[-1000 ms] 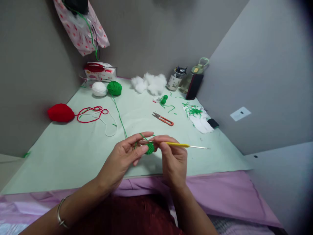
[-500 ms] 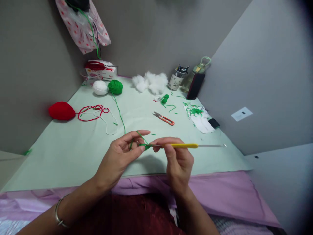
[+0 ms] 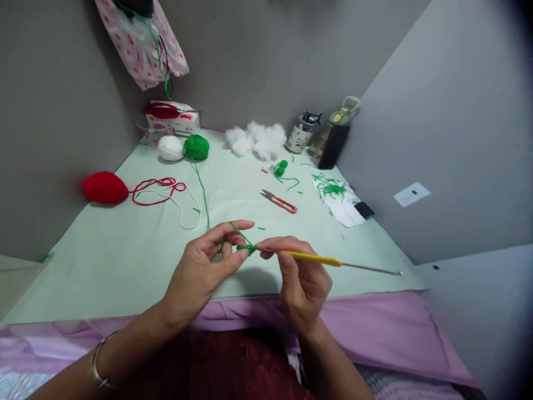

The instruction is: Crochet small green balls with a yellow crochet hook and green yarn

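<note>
Between the thumb and fingers of my left hand is pinched a small green crochet piece, partly hidden by the fingertips. Green yarn runs from a green yarn ball up to that hand and over its raised index finger. My right hand is closed around the yellow handle of a crochet hook. One metal end of the hook meets the green piece; the other end sticks out to the right, sloping slightly down.
Thread snips lie mid-table, near a small green knotted bundle. White stuffing, a pen holder, a bottle and a phone stand at the back. A red yarn ball and white yarn ball rest left.
The hook has tilted, its free right end dropping and reaching farther right. My right hand has turned slightly with it. My left hand keeps its pinch, and the yarn strand has shifted slightly left.
</note>
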### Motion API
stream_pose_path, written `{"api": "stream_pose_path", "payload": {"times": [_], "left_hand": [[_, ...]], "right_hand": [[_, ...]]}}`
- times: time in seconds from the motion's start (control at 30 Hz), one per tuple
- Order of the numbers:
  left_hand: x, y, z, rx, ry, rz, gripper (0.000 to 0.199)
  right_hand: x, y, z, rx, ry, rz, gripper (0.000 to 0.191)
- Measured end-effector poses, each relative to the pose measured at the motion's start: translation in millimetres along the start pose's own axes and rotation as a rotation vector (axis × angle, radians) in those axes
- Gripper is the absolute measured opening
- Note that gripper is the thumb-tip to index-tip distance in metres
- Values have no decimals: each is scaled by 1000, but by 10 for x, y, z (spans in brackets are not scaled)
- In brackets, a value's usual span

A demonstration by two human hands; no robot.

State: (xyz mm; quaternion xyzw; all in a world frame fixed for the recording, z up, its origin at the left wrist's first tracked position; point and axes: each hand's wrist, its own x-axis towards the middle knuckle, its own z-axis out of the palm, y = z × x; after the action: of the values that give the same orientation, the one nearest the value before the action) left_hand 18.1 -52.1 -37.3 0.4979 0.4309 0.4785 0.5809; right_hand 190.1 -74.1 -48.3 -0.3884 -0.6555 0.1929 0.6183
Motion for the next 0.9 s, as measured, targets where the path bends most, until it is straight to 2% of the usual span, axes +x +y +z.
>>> {"api": "stream_pose_path", "payload": {"times": [0.17, 0.23, 0.3, 0.37, 0.43, 0.5, 0.57, 0.67, 0.77, 0.83, 0.9], "left_hand": [[-31, 28, 62, 44, 83, 18, 32], [-23, 29, 79, -95, 33, -43, 42], [2, 28, 69, -282, -67, -167, 54], [36, 35, 34, -415, -133, -285, 57], [64, 56, -7, -454, -132, -326, 52], [74, 82, -29, -434, -111, -278, 45], [67, 97, -20, -389, -122, -220, 40], [47, 74, 20, -320, -125, -154, 38], [46, 36, 38, -293, -78, -112, 47], [60, 37, 26, -327, -85, -136, 54], [83, 59, -4, -389, -149, -221, 60]], "right_hand": [[-72, 68, 27, -238, -64, -246, 33], [-110, 103, 44, -404, -73, -333, 39], [-128, 127, 56, -476, -55, -374, 43], [-110, 125, 57, -360, -14, -312, 37], [-59, 99, 54, -116, 61, -142, 27], [3, 66, 54, 124, 117, 43, 22], [53, 45, 65, 243, 112, 146, 20], [75, 44, 96, 221, 57, 185, 18], [54, 54, 119, 155, 41, 143, 18], [49, 61, 116, 161, 31, 106, 18], [71, 71, 96, 237, 37, 142, 17]]}}
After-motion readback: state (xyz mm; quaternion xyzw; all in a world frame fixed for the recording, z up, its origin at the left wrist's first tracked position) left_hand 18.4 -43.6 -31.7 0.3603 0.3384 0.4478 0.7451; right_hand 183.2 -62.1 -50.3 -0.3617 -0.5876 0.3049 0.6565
